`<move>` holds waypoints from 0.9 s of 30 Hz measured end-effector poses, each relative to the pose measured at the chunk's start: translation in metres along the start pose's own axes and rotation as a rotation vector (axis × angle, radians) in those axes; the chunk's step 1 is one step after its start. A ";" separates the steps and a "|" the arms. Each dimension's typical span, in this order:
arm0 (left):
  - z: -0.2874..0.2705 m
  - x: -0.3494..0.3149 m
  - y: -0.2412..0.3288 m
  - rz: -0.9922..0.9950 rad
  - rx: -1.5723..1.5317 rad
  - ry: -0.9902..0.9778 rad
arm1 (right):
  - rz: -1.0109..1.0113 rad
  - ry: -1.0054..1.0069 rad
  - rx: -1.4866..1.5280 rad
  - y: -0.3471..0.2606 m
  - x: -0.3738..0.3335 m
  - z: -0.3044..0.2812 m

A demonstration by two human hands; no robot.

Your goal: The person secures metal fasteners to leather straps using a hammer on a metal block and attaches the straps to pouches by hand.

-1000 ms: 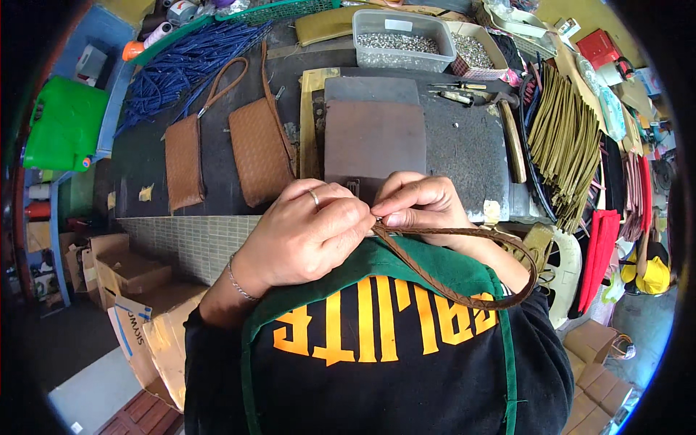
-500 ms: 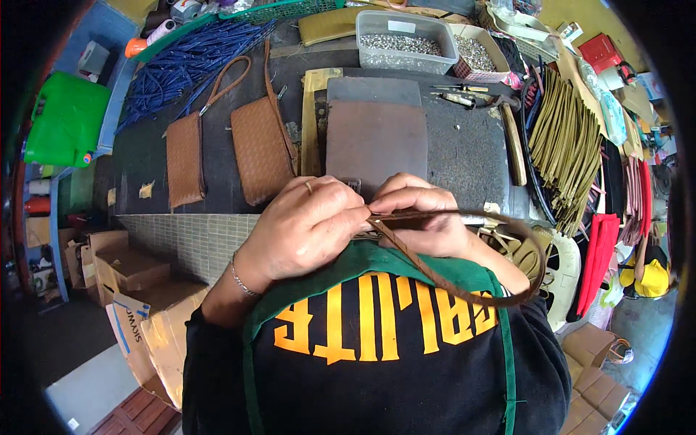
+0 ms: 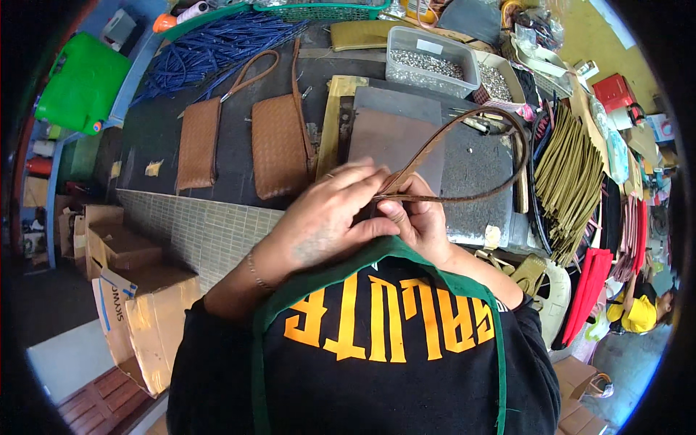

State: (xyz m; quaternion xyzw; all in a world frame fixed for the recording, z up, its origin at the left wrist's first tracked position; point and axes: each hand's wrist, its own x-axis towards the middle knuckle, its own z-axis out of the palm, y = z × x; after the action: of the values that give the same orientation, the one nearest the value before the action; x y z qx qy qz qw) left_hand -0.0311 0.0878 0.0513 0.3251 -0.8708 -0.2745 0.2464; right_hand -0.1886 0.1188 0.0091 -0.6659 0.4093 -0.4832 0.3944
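Note:
A thin brown leather strap [image 3: 449, 199], bent into a wide loop, stands out to the right from between my hands. My right hand [image 3: 426, 230] pinches its two ends together, thumb in front. Over the same ends lie the fingers of my left hand [image 3: 312, 210], slightly blurred, with the thumb spread below them; the exact contact is partly hidden. Two brown woven pouches, a narrow one [image 3: 198, 141] and a wider one [image 3: 277, 156], rest on the dark worktable to the left, each with a strap. Behind my hands is a brown flat board [image 3: 384, 138].
Blue strips [image 3: 210, 54] are heaped at the back left. A clear bin [image 3: 433, 80] of small metal parts stands at the back, beside a smaller box [image 3: 500, 81]. Olive strips [image 3: 573, 181] hang at the right. Cardboard boxes [image 3: 145, 290] sit lower left; another person [image 3: 638, 304] is far right.
The strap loop has swung upward, from in front of my chest to over the table. My left fingers have straightened and shifted over the strap ends. The whole view has moved slightly.

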 end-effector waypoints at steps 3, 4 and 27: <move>0.006 0.000 -0.005 -0.008 -0.091 0.067 | 0.000 0.059 0.083 0.008 -0.003 0.003; 0.007 0.001 -0.006 0.004 -0.112 0.072 | 0.001 0.056 0.081 0.009 -0.003 0.004; 0.007 0.007 -0.023 -0.048 -0.424 -0.168 | 0.233 0.013 0.628 0.007 0.010 -0.019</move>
State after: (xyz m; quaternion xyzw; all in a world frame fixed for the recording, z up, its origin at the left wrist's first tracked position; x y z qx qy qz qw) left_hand -0.0300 0.0709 0.0333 0.2624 -0.8031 -0.4833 0.2292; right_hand -0.2064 0.1044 0.0106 -0.4573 0.3165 -0.5417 0.6303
